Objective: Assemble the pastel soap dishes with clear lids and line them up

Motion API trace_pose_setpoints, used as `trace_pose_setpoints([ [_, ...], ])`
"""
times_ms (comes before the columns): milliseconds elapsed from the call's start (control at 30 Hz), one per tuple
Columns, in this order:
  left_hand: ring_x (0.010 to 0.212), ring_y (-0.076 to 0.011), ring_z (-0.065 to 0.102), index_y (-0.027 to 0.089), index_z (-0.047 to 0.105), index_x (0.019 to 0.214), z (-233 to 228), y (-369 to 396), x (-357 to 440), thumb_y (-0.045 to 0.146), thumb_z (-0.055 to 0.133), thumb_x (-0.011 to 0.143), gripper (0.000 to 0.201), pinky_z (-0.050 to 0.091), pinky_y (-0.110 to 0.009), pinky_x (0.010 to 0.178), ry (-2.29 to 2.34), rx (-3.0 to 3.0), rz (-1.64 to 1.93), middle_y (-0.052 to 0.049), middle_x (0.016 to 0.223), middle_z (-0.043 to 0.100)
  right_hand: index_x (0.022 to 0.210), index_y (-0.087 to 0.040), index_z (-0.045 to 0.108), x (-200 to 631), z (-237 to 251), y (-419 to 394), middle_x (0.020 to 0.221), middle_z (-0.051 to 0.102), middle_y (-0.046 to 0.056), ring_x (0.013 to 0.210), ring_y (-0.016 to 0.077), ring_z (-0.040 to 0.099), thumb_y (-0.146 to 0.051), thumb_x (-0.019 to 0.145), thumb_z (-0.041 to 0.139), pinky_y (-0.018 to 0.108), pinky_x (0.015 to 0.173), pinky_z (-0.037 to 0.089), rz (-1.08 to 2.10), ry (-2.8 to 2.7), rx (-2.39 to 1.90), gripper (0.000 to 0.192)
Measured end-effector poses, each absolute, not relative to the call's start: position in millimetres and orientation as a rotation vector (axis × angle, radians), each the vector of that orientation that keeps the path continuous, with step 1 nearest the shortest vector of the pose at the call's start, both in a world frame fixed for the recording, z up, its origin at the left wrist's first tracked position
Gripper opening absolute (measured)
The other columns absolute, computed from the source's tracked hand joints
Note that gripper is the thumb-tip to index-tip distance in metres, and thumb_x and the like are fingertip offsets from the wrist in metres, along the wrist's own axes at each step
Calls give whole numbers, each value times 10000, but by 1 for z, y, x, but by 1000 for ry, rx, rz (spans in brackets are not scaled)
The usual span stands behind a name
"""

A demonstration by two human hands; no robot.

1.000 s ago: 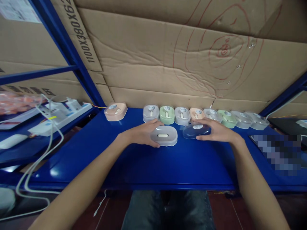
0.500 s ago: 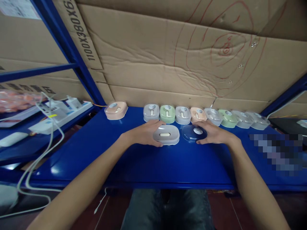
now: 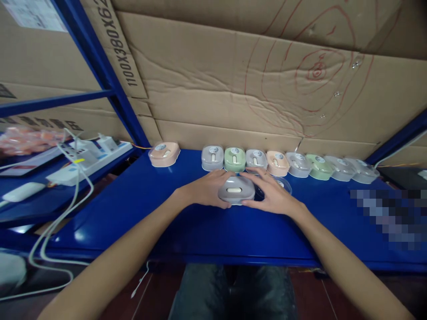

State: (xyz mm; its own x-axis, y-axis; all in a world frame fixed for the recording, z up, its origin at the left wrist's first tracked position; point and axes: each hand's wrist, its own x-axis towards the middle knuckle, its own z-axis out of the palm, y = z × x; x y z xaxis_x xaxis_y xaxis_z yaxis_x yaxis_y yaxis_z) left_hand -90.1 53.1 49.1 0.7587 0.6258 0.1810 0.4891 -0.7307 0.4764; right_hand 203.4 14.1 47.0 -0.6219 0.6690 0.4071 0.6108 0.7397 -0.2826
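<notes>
A grey soap box (image 3: pixel 236 197) with rounded sides and a white oval piece in its middle sits at the centre of the blue table. Around its left side curve the fingers and thumb of my left hand (image 3: pixel 210 189). My right hand (image 3: pixel 271 192) grips the right side, thumb at the front and fingers behind. Just right of the box lies a clear lid (image 3: pixel 286 183) with a round label, partly hidden by my right hand.
Along the cardboard wall (image 3: pixel 200 111) stands a row of several lidded boxes, among them a green one (image 3: pixel 234 160) and a peach one (image 3: pixel 278 163). Another peach box (image 3: pixel 164 154) sits apart at left. A power strip (image 3: pixel 90 164) and white cables (image 3: pixel 71 209) occupy the left shelf.
My right hand has let go of the clear lid and moved left onto the right side of the grey soap box. My left hand stays on the box; the lid remains on the table.
</notes>
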Motion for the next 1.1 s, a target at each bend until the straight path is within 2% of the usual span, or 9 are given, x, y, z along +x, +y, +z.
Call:
trace_pose_setpoints([
  [267, 1297, -417, 618, 322, 552, 1483, 53, 46, -79, 463, 912, 768, 813, 487, -608, 1121, 843, 2584, 452, -92, 1391, 674, 1524, -244, 655, 193, 27, 16, 1569, 552, 215, 1463, 400, 568, -619, 1047, 684, 608, 1132, 555, 105, -2598, -892, 607],
  [567, 1260, -402, 629, 312, 548, 1470, 51, 46, -78, 458, 884, 781, 781, 496, -594, 1102, 865, 2627, 442, -96, 1360, 679, 1540, -254, 652, 194, 23, 18, 1565, 556, 200, 1465, 392, 556, -621, 1057, 664, 620, 1153, 545, 94, -2589, -875, 607],
  [733, 1239, -396, 637, 307, 546, 1453, 46, 48, -76, 435, 902, 740, 808, 509, -577, 1085, 881, 2639, 476, -91, 1346, 680, 1558, -256, 635, 193, 24, 17, 1565, 556, 202, 1442, 393, 576, -621, 1068, 642, 622, 1153, 549, 96, -2593, -892, 611],
  [933, 1289, -423, 620, 283, 535, 1470, 44, 49, -74, 449, 898, 706, 863, 484, -622, 1137, 889, 2616, 495, -111, 1385, 658, 1593, -231, 590, 193, 27, 15, 1599, 521, 218, 1447, 395, 565, -616, 1102, 571, 633, 1183, 529, 70, -2618, -909, 624],
  [1100, 1290, -430, 618, 280, 541, 1447, 46, 48, -75, 442, 894, 692, 849, 488, -615, 1122, 910, 2563, 519, -109, 1322, 665, 1581, -254, 603, 192, 30, 14, 1594, 531, 208, 1428, 392, 573, -596, 1118, 541, 643, 1164, 543, 78, -2615, -890, 579],
])
